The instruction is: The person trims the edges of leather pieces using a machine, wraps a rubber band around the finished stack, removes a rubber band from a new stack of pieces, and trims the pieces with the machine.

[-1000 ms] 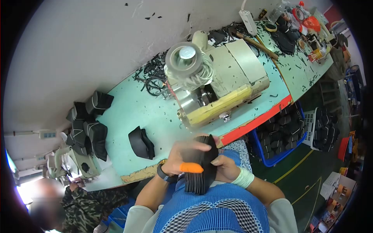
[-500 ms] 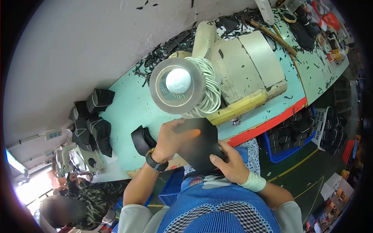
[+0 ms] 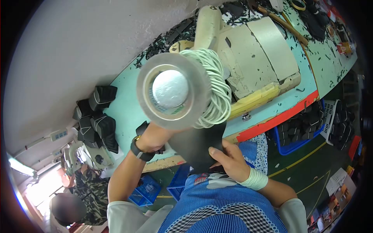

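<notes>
A smooth black sheet of leather-like material [image 3: 200,145] is in front of me at the table edge. My right hand [image 3: 231,161], white bands around its wrist, grips the lower right edge of the sheet, thumb on top. My left hand [image 3: 157,136], with a watch on its wrist, is at the upper left of the sheet; its fingers are hidden beneath a clear tape roll [image 3: 142,91]. Part of a curved black piece [image 3: 142,127] shows just behind the left hand.
A cream machine [image 3: 248,58] with coiled pale cord [image 3: 217,85] stands on the turquoise table [image 3: 128,101]. Bundled black pieces [image 3: 103,97] lie left. A blue basket [image 3: 285,149] holds more at right. Black scraps and a hammer [image 3: 285,25] lie behind. Someone in camouflage [image 3: 91,190] sits left.
My left hand has moved left and slightly up, and its fingers have gone behind the tape roll. The right hand still grips the black sheet. The view has shifted closer to the tape roll.
</notes>
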Available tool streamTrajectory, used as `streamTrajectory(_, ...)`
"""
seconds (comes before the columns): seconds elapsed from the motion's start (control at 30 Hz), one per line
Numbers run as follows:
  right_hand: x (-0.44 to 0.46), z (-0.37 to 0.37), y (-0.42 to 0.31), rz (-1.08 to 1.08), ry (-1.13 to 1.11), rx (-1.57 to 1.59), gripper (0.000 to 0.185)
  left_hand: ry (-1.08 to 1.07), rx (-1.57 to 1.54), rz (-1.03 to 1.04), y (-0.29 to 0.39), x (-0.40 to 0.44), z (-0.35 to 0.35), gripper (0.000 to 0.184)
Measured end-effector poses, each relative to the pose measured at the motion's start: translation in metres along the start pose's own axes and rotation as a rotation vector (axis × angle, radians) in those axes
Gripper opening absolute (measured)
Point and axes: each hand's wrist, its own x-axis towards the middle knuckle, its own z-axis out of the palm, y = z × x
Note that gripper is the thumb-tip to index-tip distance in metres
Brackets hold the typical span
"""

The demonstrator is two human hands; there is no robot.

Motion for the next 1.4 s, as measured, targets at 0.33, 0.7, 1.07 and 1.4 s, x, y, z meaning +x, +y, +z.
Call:
streamTrajectory(0.33,0.006,-0.003,-0.001,0.071,0.016,0.303,0.034,0.048,-0.076,0.069,-0.024,0.005,-0.012,0.049)
streamTrajectory(0.7,0.004,-0.006,-0.008,0.039,0.053,0.347,0.034,-0.091,0.233,0.392,-0.024,0.017,-0.021,0.049)
streamTrajectory(1.07,0.001,-0.006,-0.002,0.051,0.086,0.314,0.034,-0.121,-0.294,0.066,-0.005,0.003,-0.015,0.051)
streamTrajectory(1.4,-0.004,-0.011,-0.002,-0.051,0.083,0.380,0.030,-0.126,-0.249,0.088,-0.012,0.006,-0.021,0.055)
